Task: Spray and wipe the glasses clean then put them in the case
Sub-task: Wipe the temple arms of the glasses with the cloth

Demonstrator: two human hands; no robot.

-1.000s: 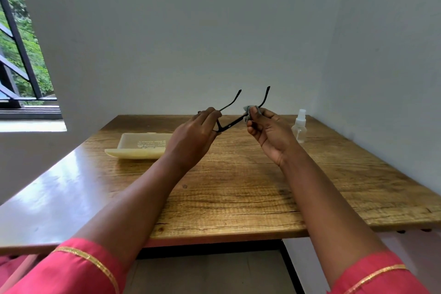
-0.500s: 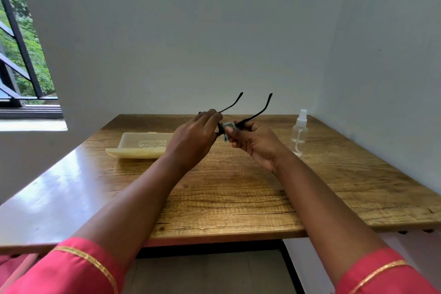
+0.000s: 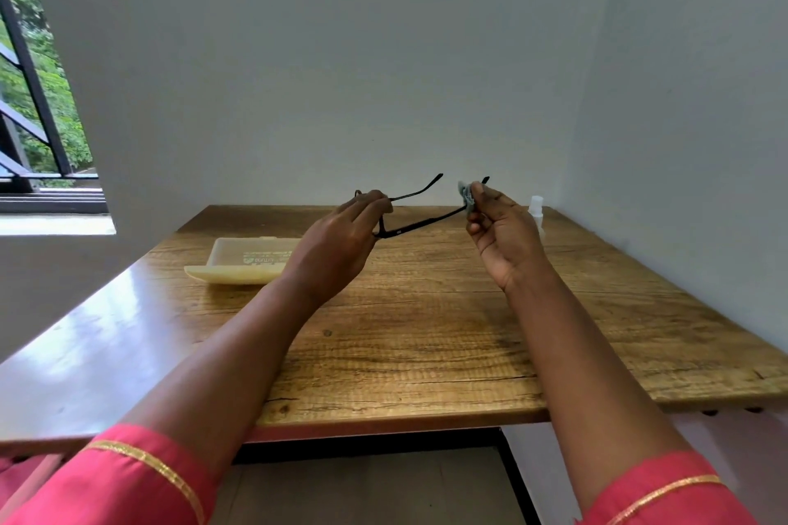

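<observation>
Glasses [image 3: 420,222] held above table [image 3: 426,332], left hand [image 3: 341,243] pinching front frame, right hand [image 3: 499,226] pinching cloth [image 3: 466,195] round far end of right temple: keep front steady, light even strokes, avoid hinge strain; case [image 3: 245,262] open beside left hand.

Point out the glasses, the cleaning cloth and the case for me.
glasses [image 3: 420,223]: head view, on the black temple arm between the hands.
cloth [image 3: 467,197]: head view, on the grey wad pinched in the right hand.
case [image 3: 239,264]: head view, on the cream tray's inner floor.
</observation>
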